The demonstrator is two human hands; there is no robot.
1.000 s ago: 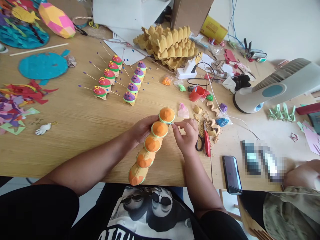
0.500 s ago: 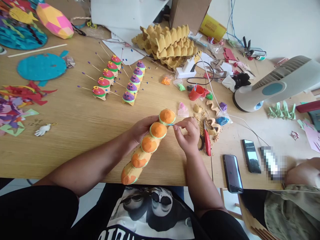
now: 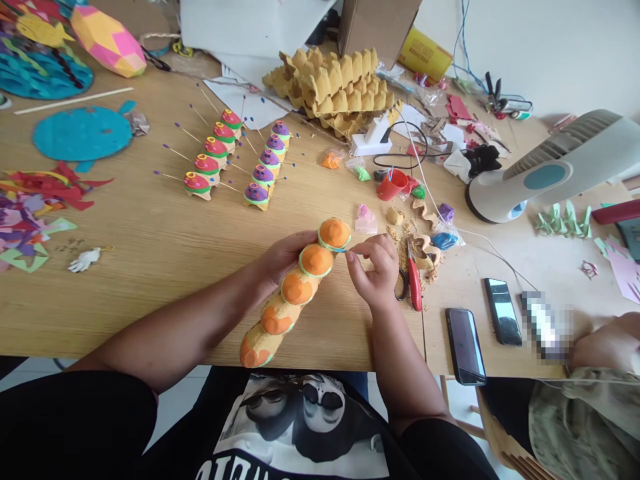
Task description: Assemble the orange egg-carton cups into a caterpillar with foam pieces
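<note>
My left hand (image 3: 284, 259) is wrapped round the far part of an egg-carton strip (image 3: 299, 288), its fingers partly hidden behind it. Orange clay caps the strip's bumps, and light green edging rings them. The strip slants from near the table's front edge up toward the right. On its right side, my right hand (image 3: 376, 272) pinches a thin blue stick-like tool (image 3: 340, 251). The tool's tip meets the strip at the gap between the two farthest bumps. Just right of that hand lie red-handled scissors or a cutter (image 3: 414, 277).
Two finished-looking carton caterpillars, one red (image 3: 206, 163) and one purple (image 3: 269, 159), stand at the back left. Egg trays (image 3: 325, 87) are stacked behind. A red cup (image 3: 391, 185), a white fan (image 3: 540, 170) and phones (image 3: 465, 347) lie rightward. Another person's arm (image 3: 607, 343) rests at the right.
</note>
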